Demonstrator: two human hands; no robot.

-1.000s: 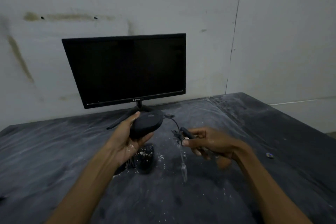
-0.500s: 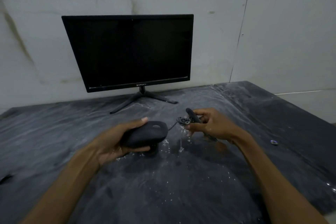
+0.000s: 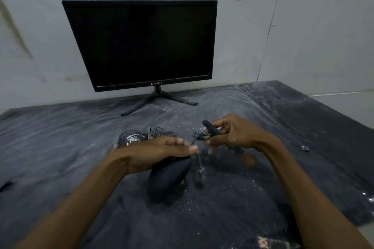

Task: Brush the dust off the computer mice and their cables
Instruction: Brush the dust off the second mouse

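Centrally over the dusty black table [image 3: 60, 137]: dark matte mouse [image 3: 169, 178], nose down, gripped from above by left hand [image 3: 153, 153], fingers curled round it. Behind, toward the far edge, second mouse [image 3: 131, 137], speckled white with dust. Rightward, thin cable [image 3: 199, 135] bunched and pinched with a dark brush [image 3: 212, 130] in right hand [image 3: 236, 133].

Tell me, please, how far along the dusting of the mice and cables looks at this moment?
Roughly midway, as far as the picture shows. In hand: the left hand grips a black mouse that looks fairly clean, while the right hand holds the brush and bunched cable. Left: another mouse on the table is still speckled white, its cable beside it. White flecks lie scattered on the table.
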